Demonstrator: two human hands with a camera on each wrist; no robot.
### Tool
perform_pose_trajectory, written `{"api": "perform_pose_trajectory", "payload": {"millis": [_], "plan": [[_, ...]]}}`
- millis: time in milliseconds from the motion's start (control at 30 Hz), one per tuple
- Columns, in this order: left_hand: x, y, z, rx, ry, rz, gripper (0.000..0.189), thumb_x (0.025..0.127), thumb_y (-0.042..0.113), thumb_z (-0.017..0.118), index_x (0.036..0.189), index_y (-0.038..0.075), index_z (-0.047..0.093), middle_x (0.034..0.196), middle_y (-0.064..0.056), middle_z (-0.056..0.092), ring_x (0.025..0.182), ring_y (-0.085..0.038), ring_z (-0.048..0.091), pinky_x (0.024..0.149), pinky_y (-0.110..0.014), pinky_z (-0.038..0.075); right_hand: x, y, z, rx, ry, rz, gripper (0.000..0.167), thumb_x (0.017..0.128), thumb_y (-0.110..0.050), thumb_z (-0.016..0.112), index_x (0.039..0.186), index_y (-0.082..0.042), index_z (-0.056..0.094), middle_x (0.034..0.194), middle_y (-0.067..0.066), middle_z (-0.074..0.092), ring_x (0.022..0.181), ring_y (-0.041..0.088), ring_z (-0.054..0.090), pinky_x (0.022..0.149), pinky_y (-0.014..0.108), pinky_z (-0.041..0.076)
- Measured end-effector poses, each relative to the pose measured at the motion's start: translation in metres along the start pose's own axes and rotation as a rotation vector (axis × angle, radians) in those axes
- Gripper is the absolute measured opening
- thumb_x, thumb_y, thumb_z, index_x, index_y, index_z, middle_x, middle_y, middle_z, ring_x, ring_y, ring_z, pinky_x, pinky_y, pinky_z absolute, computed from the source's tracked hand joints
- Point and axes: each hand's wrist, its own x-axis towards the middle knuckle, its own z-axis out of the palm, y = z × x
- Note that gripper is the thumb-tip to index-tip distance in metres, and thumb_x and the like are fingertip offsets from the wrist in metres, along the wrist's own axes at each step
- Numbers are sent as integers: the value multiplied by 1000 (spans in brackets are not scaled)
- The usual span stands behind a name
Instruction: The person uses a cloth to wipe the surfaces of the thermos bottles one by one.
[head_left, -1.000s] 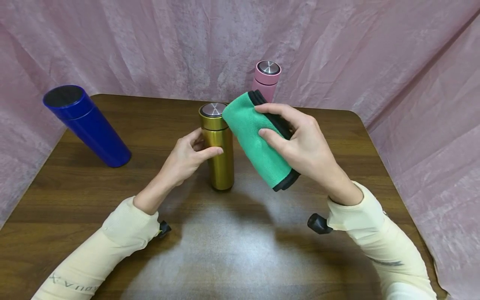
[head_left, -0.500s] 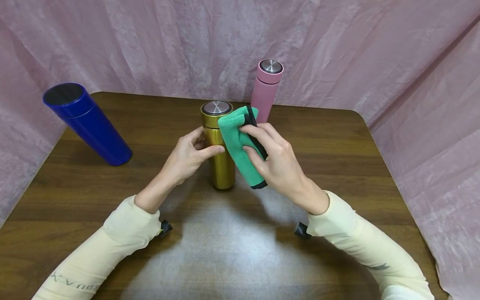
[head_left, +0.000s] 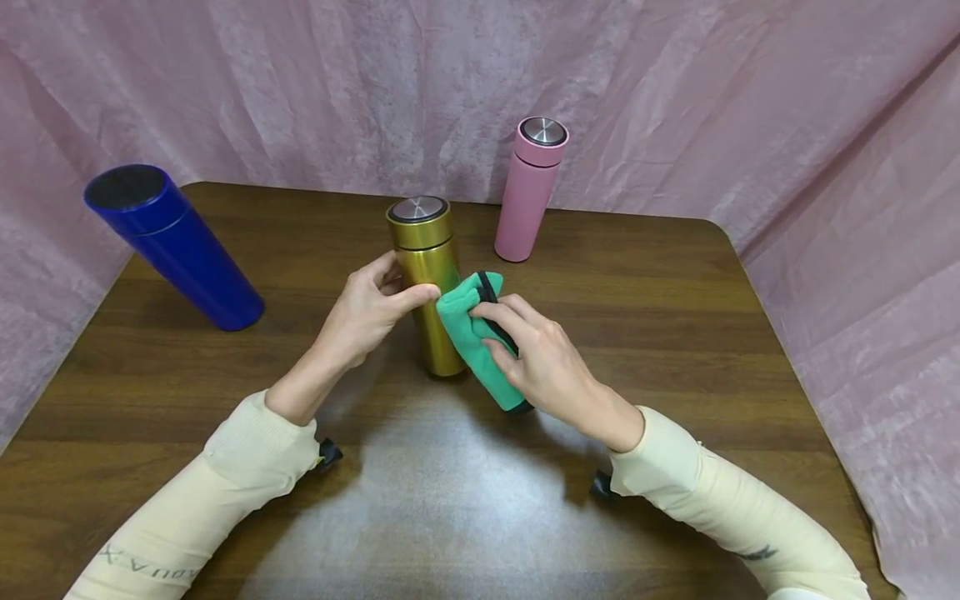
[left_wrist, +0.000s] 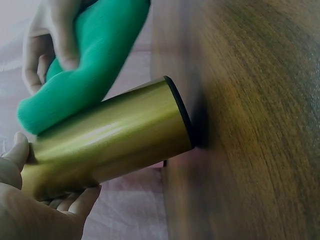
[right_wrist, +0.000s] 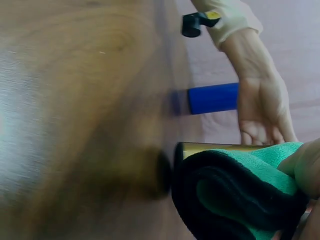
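Note:
A gold thermos bottle (head_left: 429, 265) with a steel-topped lid leans slightly left over the table. My left hand (head_left: 360, 312) grips it round the middle, thumb across the front. In the left wrist view the bottle's black-edged base (left_wrist: 179, 112) is tilted against the tabletop; whether it touches is unclear. A folded green cloth (head_left: 468, 333) with black edging lies along the bottle's right side. My right hand (head_left: 551, 358) pinches the cloth between thumb and fingers. Seen from the right wrist, the cloth's rolled end (right_wrist: 225, 187) hides most of the bottle.
A blue bottle (head_left: 180, 250) with a dark top stands at the left of the wooden table (head_left: 637, 292). Farther back, right of the gold one, stands a pink bottle (head_left: 528, 192). Pink curtains (head_left: 322, 92) hang behind the table and at its sides.
My right hand has brought the cloth left against the gold bottle, then down its side. The bottle's top has tipped left, and the pink bottle is now fully in sight.

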Motion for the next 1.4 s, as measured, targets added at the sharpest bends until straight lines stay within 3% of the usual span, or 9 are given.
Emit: {"api": "perform_pose_trajectory", "payload": {"millis": [267, 467, 667, 867, 1033, 1133, 1233, 1400], "plan": [[2, -1, 0, -2, 12, -15, 55, 93, 19, 80, 141, 4, 57, 130, -14, 64, 120, -26, 64, 108, -40, 48, -14, 0, 6, -56, -140, 36, 39, 88, 7, 75, 123, -10, 68, 106, 3, 64, 73, 16, 59, 61, 31, 53], [2, -1, -2, 6, 26, -26, 55, 94, 20, 79, 141, 3, 56, 130, -15, 64, 119, -27, 64, 105, -38, 50, -18, -4, 6, -114, -287, 82, 35, 91, 4, 72, 122, -12, 70, 112, 3, 66, 75, 18, 63, 60, 33, 54], [2, -1, -5, 7, 37, -54, 57, 94, 22, 79, 142, 3, 55, 132, -15, 63, 122, -26, 63, 107, -39, 48, -17, -6, 7, -129, -393, 113, 31, 94, 3, 66, 121, -12, 71, 105, 1, 63, 71, 16, 59, 56, 29, 51], [1, 2, -3, 3, 46, -60, 58, 94, 23, 80, 142, 4, 55, 133, -14, 62, 124, -26, 61, 109, -40, 46, -14, -4, 6, -139, -509, 160, 33, 94, 1, 68, 123, -13, 72, 108, 1, 65, 79, 17, 61, 64, 31, 54], [-1, 2, -1, -22, 64, -68, 58, 94, 23, 79, 143, 4, 55, 133, -13, 62, 124, -22, 58, 110, -39, 45, -13, -1, 2, -107, -568, 252, 37, 94, -5, 73, 129, -18, 69, 110, 3, 62, 88, 21, 60, 75, 37, 54], [-2, 3, 0, -52, 89, -64, 57, 94, 21, 79, 143, 4, 55, 132, -12, 63, 122, -21, 58, 110, -38, 45, -16, 3, -1, -65, -580, 314, 41, 95, -8, 74, 134, -19, 64, 115, 7, 63, 95, 22, 60, 80, 39, 53], [-5, 7, 0, -91, 129, -55, 53, 94, 20, 79, 139, 4, 56, 127, -9, 64, 118, -18, 60, 107, -34, 46, -22, 9, -4, 5, -540, 343, 44, 95, -9, 75, 136, -17, 61, 126, 10, 64, 104, 23, 62, 87, 41, 54], [-8, 18, -2, -276, 183, -45, 45, 96, 18, 75, 135, 7, 56, 122, -5, 65, 112, -18, 61, 97, -27, 49, -37, 22, -14, 142, -414, 379, 44, 94, -10, 77, 134, -17, 62, 134, 9, 65, 109, 22, 61, 91, 41, 51]]}}
